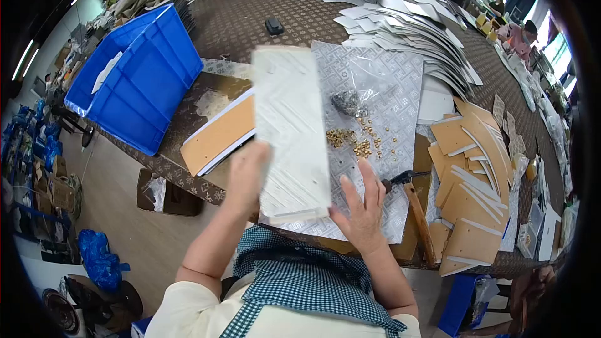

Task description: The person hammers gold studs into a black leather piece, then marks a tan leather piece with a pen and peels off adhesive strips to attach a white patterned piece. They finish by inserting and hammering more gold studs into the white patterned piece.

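Note:
A long white panel [290, 131] with an embossed zigzag pattern stands before me, its outline a little blurred. At its left edge my left hand [249, 166], smeared by motion, grips the panel. My right hand [363, 206] is open with fingers spread, its thumb right at the panel's lower right corner. Just beyond those fingers lie small gold-coloured metal pieces [360, 144], scattered on a grey patterned sheet [397, 100]. A clear plastic bag [350, 101] with dark small pieces sits behind them. A hammer [418, 216] with a wooden handle lies to the right.
A blue crate [144, 75] stands at the table's left, near a tan board with white edges [222, 138]. Stacked white panels [419, 37] fill the back right; tan pieces [472, 181] pile up at right. A small black object [273, 26] lies behind. Another person [519, 39] sits far right.

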Motion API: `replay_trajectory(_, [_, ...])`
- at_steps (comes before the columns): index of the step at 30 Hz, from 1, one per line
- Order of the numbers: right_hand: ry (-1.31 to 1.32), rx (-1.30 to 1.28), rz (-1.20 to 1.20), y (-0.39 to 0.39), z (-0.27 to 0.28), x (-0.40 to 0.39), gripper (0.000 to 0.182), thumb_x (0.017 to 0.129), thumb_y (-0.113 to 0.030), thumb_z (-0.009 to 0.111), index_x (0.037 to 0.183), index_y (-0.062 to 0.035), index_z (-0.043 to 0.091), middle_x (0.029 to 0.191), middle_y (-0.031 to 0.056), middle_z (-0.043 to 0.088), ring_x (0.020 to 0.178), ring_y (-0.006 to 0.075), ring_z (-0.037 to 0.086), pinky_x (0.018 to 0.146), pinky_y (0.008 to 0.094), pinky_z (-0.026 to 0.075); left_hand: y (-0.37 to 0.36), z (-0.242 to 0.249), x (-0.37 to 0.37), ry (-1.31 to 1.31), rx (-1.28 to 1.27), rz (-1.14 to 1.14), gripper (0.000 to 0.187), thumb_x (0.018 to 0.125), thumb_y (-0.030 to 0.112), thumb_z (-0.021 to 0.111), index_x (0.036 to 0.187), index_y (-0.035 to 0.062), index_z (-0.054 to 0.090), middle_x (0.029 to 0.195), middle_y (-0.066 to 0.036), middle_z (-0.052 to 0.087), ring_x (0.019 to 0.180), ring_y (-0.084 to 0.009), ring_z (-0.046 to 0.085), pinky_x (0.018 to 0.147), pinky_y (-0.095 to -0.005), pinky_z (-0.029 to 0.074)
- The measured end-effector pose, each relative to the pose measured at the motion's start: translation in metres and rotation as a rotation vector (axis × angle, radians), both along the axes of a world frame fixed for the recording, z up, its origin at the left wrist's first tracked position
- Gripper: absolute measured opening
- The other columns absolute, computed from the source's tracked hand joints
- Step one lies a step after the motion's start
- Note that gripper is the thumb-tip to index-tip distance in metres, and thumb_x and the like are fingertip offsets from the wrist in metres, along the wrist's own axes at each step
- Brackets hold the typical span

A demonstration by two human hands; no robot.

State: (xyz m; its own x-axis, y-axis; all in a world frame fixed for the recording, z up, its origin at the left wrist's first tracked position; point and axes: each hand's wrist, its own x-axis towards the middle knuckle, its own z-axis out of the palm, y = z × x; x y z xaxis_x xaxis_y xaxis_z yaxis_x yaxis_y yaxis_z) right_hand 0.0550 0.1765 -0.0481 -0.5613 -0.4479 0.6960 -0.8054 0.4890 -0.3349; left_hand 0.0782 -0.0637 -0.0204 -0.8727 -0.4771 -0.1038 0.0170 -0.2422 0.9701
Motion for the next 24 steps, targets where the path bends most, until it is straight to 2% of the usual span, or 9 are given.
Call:
replay_trajectory(2, [0.004, 0.067, -0.066, 0.003, -0.003, 0.009, 0.057, 0.077, -0.009, 0.075, 0.132, -0.0099, 0.061, 0.147, 0.0223, 0.045, 0.129, 0.036, 0.046, 0.104, 0.043, 0.042, 0.031, -0.016, 0.005, -0.092, -0.053, -0.198, 0.032, 0.101, 0.027, 0.051, 0.087, 0.002, 0.065, 0.082, 0.003, 0.058, 0.075, -0.0051, 0.049, 0.065, -0.0253, 0.041])
replay_trajectory(4, [-0.062, -0.019, -0.097, 0.007, -0.003, 0.012, 0.036, 0.084, -0.008, 0.066, 0.12, -0.0026, 0.069, 0.134, 0.0229, 0.059, 0.12, 0.0356, 0.055, 0.102, 0.0429, 0.045, 0.054, -0.017, 0.009, 0.019, 0.196, -0.404, 0.047, 0.105, 0.042, 0.045, 0.11, -0.0012, 0.065, 0.102, -0.004, 0.065, 0.091, -0.0097, 0.058, 0.08, -0.0254, 0.047])
replay_trajectory(6, [-0.041, -0.158, -0.059, 0.015, -0.005, 0.013, 0.041, 0.09, -0.017, 0.065, 0.125, 0.0038, 0.063, 0.133, 0.0247, 0.059, 0.115, 0.038, 0.06, 0.098, 0.0442, 0.046, 0.063, -0.012, 0.005, 0.173, 0.298, -0.593, 0.07, 0.103, 0.059, 0.038, 0.133, -0.0031, 0.054, 0.127, -0.011, 0.062, 0.113, -0.018, 0.059, 0.094, -0.0325, 0.048])
replay_trajectory(7, [-0.194, -0.285, -0.009, 0.017, -0.002, 0.018, 0.04, 0.099, -0.021, 0.058, 0.128, 0.0065, 0.059, 0.132, 0.0231, 0.059, 0.11, 0.0365, 0.062, 0.097, 0.0441, 0.047, 0.062, -0.008, 0.002, 0.256, 0.364, -0.705, 0.071, 0.103, 0.059, 0.037, 0.136, -0.0016, 0.052, 0.129, -0.011, 0.06, 0.119, -0.0203, 0.056, 0.097, -0.0372, 0.047])
replay_trajectory(8, [-0.443, -0.469, 0.069, 0.024, -0.021, 0.027, 0.043, 0.104, -0.024, 0.048, 0.135, 0.0057, 0.052, 0.13, 0.0192, 0.06, 0.111, 0.033, 0.063, 0.096, 0.0457, 0.05, 0.064, -0.006, 0.0, 0.249, 0.35, -0.672, 0.069, 0.102, 0.059, 0.039, 0.135, -0.0003, 0.053, 0.126, -0.011, 0.061, 0.117, -0.02, 0.057, 0.097, -0.0373, 0.047])
replay_trajectory(10, [-0.604, -0.8, 0.184, 0.008, -0.001, 0.033, 0.042, 0.106, -0.025, 0.044, 0.136, 0.0039, 0.047, 0.127, 0.0161, 0.06, 0.111, 0.0293, 0.062, 0.094, 0.0481, 0.054, 0.069, -0.01, -0.003, 0.192, 0.321, -0.596, 0.057, 0.101, 0.053, 0.051, 0.126, 0.0026, 0.057, 0.117, -0.009, 0.063, 0.112, -0.02, 0.059, 0.095, -0.0385, 0.049])
replay_trajectory(14, [-0.9, -1.122, 0.355, 0.001, -0.004, 0.037, 0.034, 0.108, -0.024, 0.039, 0.13, -0.002, 0.051, 0.122, 0.0165, 0.064, 0.104, 0.0314, 0.067, 0.091, 0.0465, 0.056, 0.064, -0.025, 0.002, 0.121, 0.379, -0.477, 0.039, 0.095, 0.04, 0.067, 0.109, 0.0046, 0.06, 0.108, -0.008, 0.066, 0.104, -0.0203, 0.064, 0.088, -0.0401, 0.054])
replay_trajectory(22, [-1.089, -1.231, 0.474, -0.008, -0.012, 0.047, 0.04, 0.108, -0.031, 0.04, 0.129, 0.0005, 0.052, 0.116, 0.0161, 0.067, 0.103, 0.0286, 0.069, 0.092, 0.0415, 0.056, 0.078, -0.018, 0.015, 0.082, 0.41, -0.584, 0.07, 0.083, 0.052, 0.077, 0.124, 0.0014, 0.053, 0.11, -0.007, 0.064, 0.096, -0.0192, 0.065, 0.084, -0.0383, 0.056])
replay_trajectory(24, [-1.137, -1.214, 0.49, -0.01, -0.009, 0.055, 0.039, 0.108, -0.03, 0.042, 0.128, 0.0017, 0.052, 0.115, 0.0163, 0.067, 0.102, 0.0284, 0.069, 0.092, 0.041, 0.056, 0.077, -0.026, 0.016, 0.07, 0.452, -0.566, 0.066, 0.088, 0.044, 0.075, 0.131, 0.0016, 0.049, 0.115, -0.01, 0.063, 0.098, -0.0211, 0.065, 0.083, -0.0387, 0.055])
